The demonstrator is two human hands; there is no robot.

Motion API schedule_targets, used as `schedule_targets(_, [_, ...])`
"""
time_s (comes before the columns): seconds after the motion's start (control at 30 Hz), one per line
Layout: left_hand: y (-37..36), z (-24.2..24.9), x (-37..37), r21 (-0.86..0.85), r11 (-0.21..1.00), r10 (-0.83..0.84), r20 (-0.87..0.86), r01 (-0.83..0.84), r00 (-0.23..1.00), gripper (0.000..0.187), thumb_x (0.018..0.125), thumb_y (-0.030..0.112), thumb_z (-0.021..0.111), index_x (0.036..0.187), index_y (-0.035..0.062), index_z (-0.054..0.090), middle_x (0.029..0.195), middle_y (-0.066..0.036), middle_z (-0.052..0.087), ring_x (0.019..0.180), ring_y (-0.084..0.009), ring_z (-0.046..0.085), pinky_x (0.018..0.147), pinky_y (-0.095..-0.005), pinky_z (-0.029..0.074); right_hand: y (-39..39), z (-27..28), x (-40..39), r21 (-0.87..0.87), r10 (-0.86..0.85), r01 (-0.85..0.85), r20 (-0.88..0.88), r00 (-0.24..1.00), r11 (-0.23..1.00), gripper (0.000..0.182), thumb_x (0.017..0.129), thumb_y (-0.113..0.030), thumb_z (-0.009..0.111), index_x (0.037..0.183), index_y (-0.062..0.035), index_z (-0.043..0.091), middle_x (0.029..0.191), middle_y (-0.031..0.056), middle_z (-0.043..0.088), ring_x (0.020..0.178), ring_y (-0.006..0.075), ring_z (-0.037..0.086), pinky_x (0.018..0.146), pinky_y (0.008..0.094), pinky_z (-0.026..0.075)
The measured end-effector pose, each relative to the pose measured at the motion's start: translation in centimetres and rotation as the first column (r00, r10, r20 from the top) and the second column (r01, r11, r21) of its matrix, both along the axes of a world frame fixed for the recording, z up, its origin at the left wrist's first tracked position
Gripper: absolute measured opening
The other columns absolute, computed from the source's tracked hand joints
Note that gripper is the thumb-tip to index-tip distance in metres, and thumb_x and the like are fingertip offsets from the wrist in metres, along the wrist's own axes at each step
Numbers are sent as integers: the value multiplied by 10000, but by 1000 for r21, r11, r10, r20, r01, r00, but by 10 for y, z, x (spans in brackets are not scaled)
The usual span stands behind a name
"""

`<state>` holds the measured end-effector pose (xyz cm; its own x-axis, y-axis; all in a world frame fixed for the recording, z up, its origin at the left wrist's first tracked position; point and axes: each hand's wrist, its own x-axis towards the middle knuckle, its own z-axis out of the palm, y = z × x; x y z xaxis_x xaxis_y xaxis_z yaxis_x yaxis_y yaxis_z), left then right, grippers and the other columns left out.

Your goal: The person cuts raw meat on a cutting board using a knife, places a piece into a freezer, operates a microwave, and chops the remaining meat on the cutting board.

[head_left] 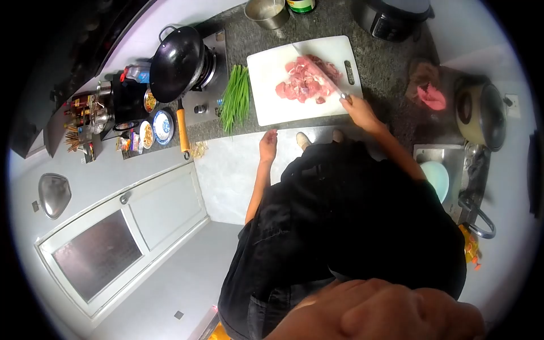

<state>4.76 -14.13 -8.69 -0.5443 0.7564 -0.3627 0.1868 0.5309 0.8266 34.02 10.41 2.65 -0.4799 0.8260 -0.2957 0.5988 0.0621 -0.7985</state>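
Observation:
My right hand (358, 111) is closed round the handle of a knife, whose blade (322, 72) lies slanting over a pile of raw pink meat pieces (300, 81). The meat rests on a white cutting board (269, 107) with a slot handle at its right side. My left hand (268, 145) hangs just off the counter's front edge, below the board, its fingers curled together; whether it holds anything is hidden. A bunch of long green stalks (235, 101) lies along the board's left edge.
A black wok (177, 65) stands on the stove at the left, near an orange-handled tool (182, 131) and small plates (163, 127). Behind the board are a metal bowl (267, 14) and a cooker (391, 20). The sink (453, 207) holds a pale green bowl (435, 178).

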Motion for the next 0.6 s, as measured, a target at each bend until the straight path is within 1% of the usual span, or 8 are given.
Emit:
schedule_targets(0.03, [0,2,-1,8,1000,-4,-4,4,1000,292,918,-17,544,1198,-18,625,1085,-88,682,1015,-155,632,903,-275,485,2,-5,1,-1,-1,1,15,1000,1000,402,949,-381,568,970,19,599,723,141,591,660,204,552,643,366,439])
schedule_targets(0.07, [0,3,0,-8,1000,-11,-13,11,1000,290,917,-17,546,1196,-18,627,1084,-87,682,1011,-154,633,899,-275,487,11,-11,1,12,-2,1,10,1000,1000,402,949,-381,568,970,19,599,723,141,591,660,204,552,643,366,439])
schedule_targets(0.13, [-10,2,0,-50,999,-17,-20,16,1000,289,917,-16,549,1194,-19,629,1084,-86,683,1006,-153,634,895,-276,488,9,25,-1,-120,3,0,25,1000,993,437,945,-401,565,940,34,604,818,214,641,745,321,623,700,406,463])
schedule_targets(0.27, [-10,-10,-7,41,999,-1,-47,2,999,251,948,80,568,1173,-5,641,1032,-107,710,962,-163,659,868,-286,501,0,1,9,-79,-57,52,-63,996,996,426,940,-398,572,948,25,621,819,211,650,752,338,629,703,401,470])
schedule_targets(0.4, [-4,-2,-4,0,1000,12,-74,-12,997,247,941,64,567,1164,-12,640,1026,-111,707,958,-167,660,865,-284,502,12,-21,8,-52,-14,15,23,1000,999,411,937,-385,584,985,20,637,836,195,660,747,281,631,706,375,475])
schedule_targets(0.47, [-3,-5,-7,85,996,12,-13,-11,1000,248,939,36,553,1167,-17,637,1028,-115,706,956,-171,663,862,-284,503,6,15,20,-88,-86,79,-81,993,993,403,944,-374,583,914,26,615,742,157,623,711,227,612,670,374,457])
schedule_targets(0.57, [-10,-6,-6,40,999,8,22,-9,1000,265,962,49,536,1205,-24,613,1074,-87,679,1004,-150,624,886,-273,487,0,-16,32,-34,-151,148,-134,979,988,372,964,-374,567,879,-12,583,635,86,538,563,177,546,543,354,434])
schedule_targets(0.6, [-12,-7,-6,34,999,13,18,-13,1000,264,962,47,537,1204,-25,613,1074,-88,679,1000,-150,625,882,-274,489,-5,-11,30,-314,-270,203,-187,945,927,350,973,-381,556,891,-41,567,612,48,494,499,146,487,475,331,400])
